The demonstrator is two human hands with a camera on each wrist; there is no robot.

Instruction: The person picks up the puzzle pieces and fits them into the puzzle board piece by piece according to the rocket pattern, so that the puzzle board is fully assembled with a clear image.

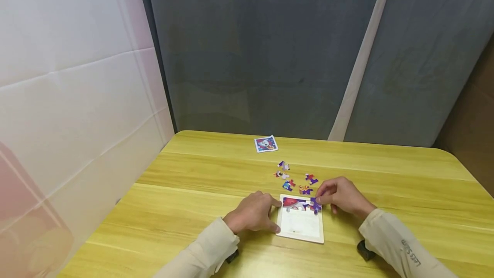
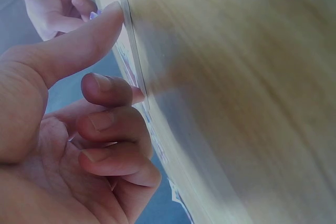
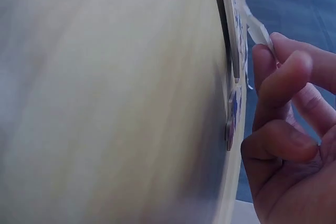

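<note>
So the puzzle tray (image 1: 302, 236) sits at lower centre of the head view on the yellow table (image 1: 193, 192), with a couple of pieces already seated along its top edge and the rest of its white bed bare. My left hand (image 1: 252, 213) braces the tray's left edge, thumb straight against it and the other fingers curled on nothing, while my right hand (image 1: 343, 195) pinches a purple piece (image 1: 315, 205) at the tray's top right corner. Five loose pieces (image 1: 293, 178) lie just above the tray, a small picture card (image 1: 266, 143) further up, and there's grey lettering on my right sleeve (image 1: 397, 248) I can't quite read.
</note>
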